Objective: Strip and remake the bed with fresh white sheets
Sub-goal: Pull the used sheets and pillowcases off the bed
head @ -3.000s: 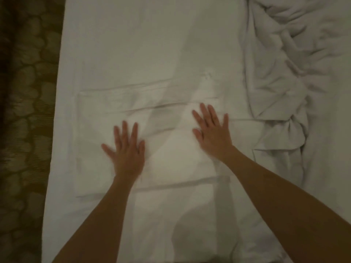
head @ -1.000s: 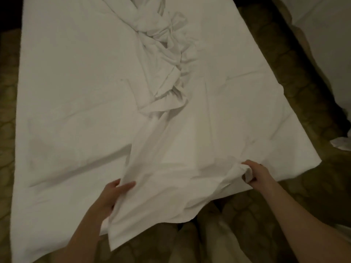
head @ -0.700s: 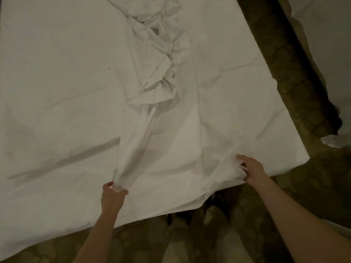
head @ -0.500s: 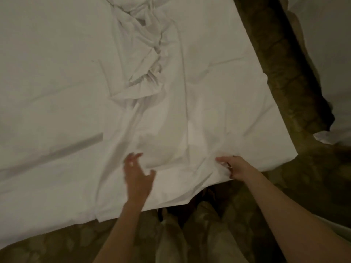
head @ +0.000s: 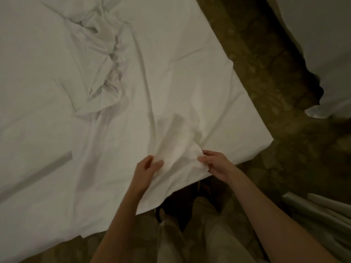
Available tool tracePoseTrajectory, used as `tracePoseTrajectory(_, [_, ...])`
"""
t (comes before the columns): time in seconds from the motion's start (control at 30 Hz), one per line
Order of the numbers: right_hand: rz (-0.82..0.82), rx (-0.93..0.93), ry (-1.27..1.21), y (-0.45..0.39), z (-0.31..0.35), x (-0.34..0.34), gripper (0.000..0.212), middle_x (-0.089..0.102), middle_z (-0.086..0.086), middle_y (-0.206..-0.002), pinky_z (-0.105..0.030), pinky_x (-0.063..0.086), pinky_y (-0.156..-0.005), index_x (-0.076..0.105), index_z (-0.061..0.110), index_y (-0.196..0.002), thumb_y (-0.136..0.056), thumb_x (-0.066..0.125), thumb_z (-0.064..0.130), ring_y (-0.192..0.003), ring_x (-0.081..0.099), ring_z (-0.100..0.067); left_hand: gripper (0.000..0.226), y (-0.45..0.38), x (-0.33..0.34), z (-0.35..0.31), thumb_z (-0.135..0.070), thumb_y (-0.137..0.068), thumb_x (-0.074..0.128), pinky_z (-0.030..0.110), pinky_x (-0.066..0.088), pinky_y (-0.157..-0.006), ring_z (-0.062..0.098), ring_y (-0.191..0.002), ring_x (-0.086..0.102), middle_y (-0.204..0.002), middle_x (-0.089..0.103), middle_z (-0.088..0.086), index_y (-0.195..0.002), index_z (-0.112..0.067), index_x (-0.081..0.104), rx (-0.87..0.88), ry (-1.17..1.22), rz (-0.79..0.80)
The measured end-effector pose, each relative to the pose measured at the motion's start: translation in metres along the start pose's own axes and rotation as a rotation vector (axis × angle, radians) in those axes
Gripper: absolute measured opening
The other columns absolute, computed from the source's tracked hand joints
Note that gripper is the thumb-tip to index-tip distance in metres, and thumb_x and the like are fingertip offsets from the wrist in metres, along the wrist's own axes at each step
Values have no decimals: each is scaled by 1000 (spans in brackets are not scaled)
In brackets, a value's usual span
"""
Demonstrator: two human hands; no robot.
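Landmark: the bed [head: 47, 196], its near corner pointing toward the person. Left of that corner the sheet [head: 190, 82] lies flat over the bed with long shallow creases; further up, toward the far end, a twisted bunch [head: 102, 59] of the same white cloth sits where the fabric has not been spread. At the near edge, just left of the corner, the left hand [head: 145, 170] pinches a raised fold of sheet, thumb on top and fingers curled under. Beside it, closer to the corner, the right hand [head: 214, 164] grips the gathered edge, fingers closed on the cloth. Both hands sit near each other on one hump of fabric, likely to find the hem so the sheet can be drawn toward the corner and flattened. Right of the bed, patterned carpet [head: 275, 82]; beyond it more white bedding [head: 322, 35], dim and only partly in view. Change over the last half second: the left hand hovered with spread fingers above the cloth and held nothing; it has now closed on the fold and moved toward the right hand. A second ago the hands were well apart along the edge. Remaking looks mid-way, with the bunch not yet spread.
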State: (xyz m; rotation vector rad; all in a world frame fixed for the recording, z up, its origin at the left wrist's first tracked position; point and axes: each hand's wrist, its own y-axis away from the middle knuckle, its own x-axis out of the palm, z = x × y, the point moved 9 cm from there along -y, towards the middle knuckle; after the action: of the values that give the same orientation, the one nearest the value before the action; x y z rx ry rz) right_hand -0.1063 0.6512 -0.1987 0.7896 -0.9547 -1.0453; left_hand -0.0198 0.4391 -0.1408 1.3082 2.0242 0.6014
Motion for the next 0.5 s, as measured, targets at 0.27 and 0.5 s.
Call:
tracePoseTrajectory(0.27, [83,31,-193,-5,-3,4,36,65,-14,-122,-33,53,-85,60,-1,-124,-91,59,14,-113,61,-28,69,17,-5,7,-34,-47,64,30,49,-70,26,-90,60,-95,64,6,-108,-1,59,-60,-18,-41])
tracePoseTrajectory(0.5, [-13,-29,-25,2,2,10,15,66,-10,-98,-28,52,-67,63,11,-100,-99,49,14,-84,63,-20,33,30,100,-45,-31,-66,59,21,30,-91,20,-120,34,-121,51,10,-80,-3,66,503,-817,376])
